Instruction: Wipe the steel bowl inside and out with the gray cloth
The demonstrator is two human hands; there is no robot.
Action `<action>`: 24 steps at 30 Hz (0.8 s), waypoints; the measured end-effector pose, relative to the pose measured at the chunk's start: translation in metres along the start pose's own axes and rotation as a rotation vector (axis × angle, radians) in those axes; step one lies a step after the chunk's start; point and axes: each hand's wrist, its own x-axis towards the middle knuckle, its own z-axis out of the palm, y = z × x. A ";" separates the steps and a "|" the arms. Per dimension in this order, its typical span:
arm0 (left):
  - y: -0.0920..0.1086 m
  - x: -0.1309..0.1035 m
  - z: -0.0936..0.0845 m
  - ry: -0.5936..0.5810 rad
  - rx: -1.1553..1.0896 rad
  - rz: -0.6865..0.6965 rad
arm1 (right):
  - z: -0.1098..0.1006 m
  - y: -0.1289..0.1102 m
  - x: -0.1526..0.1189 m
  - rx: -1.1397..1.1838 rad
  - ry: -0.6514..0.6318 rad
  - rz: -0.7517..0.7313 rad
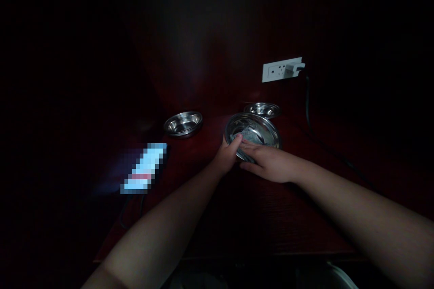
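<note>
A shiny metal bowl [270, 130] is tilted toward me above the dark red table. My left hand [228, 155] grips its near left side, thumb over the rim and the other fingers hidden beneath. Inside the bowl lies a greyish cloth [251, 135]. My right hand [274, 162] reaches in over the near rim and presses this cloth against the inner wall; its fingertips are partly hidden. Just behind stands another metal bowl [261, 109]. To the left sits what looks like a small stack of metal bowls [183, 124].
A lit phone-like screen [145, 169], blurred out, is at the left with a thin cable below it. On the back wall is a white socket plate [282, 70] with a plug; its dark cable [308, 99] runs down and right across the table. The surroundings are very dark.
</note>
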 end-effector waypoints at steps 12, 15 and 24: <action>0.003 -0.002 0.003 0.045 -0.004 -0.062 | -0.001 0.003 0.000 -0.013 -0.024 -0.008; 0.004 -0.002 0.004 0.038 -0.003 -0.071 | -0.001 0.002 0.000 0.000 -0.020 -0.008; 0.007 -0.002 0.005 0.052 0.016 -0.108 | 0.000 0.003 0.000 -0.009 -0.033 -0.001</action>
